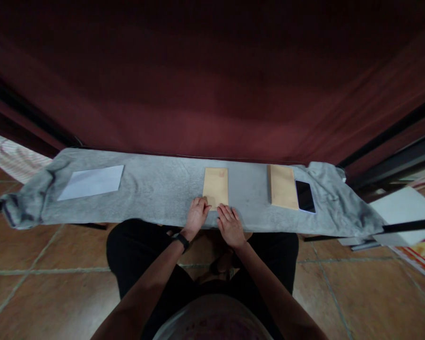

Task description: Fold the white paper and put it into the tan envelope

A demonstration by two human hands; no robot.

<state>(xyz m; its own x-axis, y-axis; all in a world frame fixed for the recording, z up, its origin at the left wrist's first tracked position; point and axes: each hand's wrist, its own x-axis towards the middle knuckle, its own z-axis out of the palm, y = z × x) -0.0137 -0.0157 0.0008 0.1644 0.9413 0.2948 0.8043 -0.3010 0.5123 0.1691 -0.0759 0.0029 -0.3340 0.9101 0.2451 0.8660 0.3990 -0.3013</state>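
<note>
A brown kraft-paper envelope (pixel 216 182) lies lengthwise in front of me on a grey cloth (pixel 163 189), with a small reddish print near its top right. My left hand (pixel 197 213), with a black band on the wrist, is at the envelope's lower left corner. Its fingers are bent and close together, with the thumb towards the middle of the lower edge. At the lower right corner rests my right hand (pixel 231 225), its fingers stretched out over the edge. A darker patch of paper shows between the hands; its folds are too small to make out.
To the right sits a stack of brown envelopes (pixel 284 186), beside a dark-screened phone (pixel 305 196). A white paper sheet (pixel 92 183) lies on the left. The cloth covers a narrow bench against a dark red panel (pixel 212 94). Tiled floor (pixel 67 274) shows below.
</note>
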